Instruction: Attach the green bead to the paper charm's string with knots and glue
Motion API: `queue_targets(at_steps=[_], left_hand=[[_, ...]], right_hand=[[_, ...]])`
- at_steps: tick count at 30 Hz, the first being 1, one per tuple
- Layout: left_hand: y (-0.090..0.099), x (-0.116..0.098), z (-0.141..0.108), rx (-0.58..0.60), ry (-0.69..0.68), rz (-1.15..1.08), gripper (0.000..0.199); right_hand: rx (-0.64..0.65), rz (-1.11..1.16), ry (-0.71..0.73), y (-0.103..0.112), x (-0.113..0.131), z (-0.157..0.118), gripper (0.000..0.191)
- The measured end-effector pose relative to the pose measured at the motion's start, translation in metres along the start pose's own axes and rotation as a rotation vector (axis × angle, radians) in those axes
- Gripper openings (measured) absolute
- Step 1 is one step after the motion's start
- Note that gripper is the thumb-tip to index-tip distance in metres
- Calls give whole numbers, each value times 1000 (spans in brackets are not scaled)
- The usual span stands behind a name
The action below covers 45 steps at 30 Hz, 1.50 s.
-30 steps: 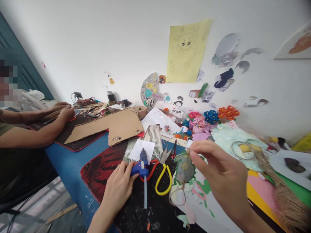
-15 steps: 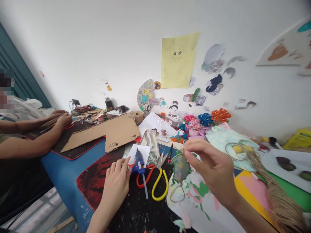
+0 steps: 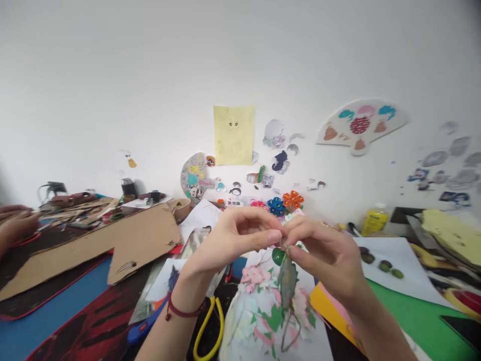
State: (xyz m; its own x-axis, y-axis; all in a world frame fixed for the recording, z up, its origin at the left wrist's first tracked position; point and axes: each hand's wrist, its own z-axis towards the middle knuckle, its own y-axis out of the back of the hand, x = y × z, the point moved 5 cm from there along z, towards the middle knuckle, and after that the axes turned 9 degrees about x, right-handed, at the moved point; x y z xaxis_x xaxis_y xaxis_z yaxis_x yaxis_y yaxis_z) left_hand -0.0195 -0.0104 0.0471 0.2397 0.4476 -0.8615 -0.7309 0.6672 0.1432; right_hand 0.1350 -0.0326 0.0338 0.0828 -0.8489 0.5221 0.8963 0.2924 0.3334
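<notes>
My left hand (image 3: 235, 238) and my right hand (image 3: 326, 250) meet at the fingertips in front of me. The right thumb and finger pinch the top of a grey-green leaf-edged ornament (image 3: 287, 283), which hangs edge-on with a loop of twine (image 3: 291, 333) at its lower end. Close to the left thumb is a round, shiny green bead (image 3: 278, 256); what it hangs from is too small to tell. My left hand is closed in a pinch, its contents hidden. Below lies white paper (image 3: 240, 333) with green and pink scraps.
Yellow-handled scissors (image 3: 209, 328) and a blue glue gun (image 3: 141, 328) lie left of the paper. Cut cardboard (image 3: 145, 240) covers the left side. White paper with dark olive-green ovals (image 3: 406, 255) lies right. At far left is another person's hand (image 3: 17, 228).
My left hand has come up from beside the glue gun to the right hand. A green bead now shows between them. The ornament has turned edge-on, and the view has swung right.
</notes>
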Motion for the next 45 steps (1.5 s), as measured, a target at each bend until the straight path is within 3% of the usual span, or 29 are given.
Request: queue_targets(at_steps=[5, 12, 22, 45], left_hand=[[-12, 14, 22, 108, -39, -94, 11], [-12, 31, 30, 137, -61, -165, 11], [-11, 34, 30, 143, -35, -202, 14], [-16, 24, 23, 157, -58, -104, 9]], right_hand=[[-33, -59, 31, 24, 3, -2, 6], [10, -81, 39, 29, 2, 2, 8], [29, -31, -20, 30, -5, 1, 7], [76, -124, 31, 27, 14, -1, 11]])
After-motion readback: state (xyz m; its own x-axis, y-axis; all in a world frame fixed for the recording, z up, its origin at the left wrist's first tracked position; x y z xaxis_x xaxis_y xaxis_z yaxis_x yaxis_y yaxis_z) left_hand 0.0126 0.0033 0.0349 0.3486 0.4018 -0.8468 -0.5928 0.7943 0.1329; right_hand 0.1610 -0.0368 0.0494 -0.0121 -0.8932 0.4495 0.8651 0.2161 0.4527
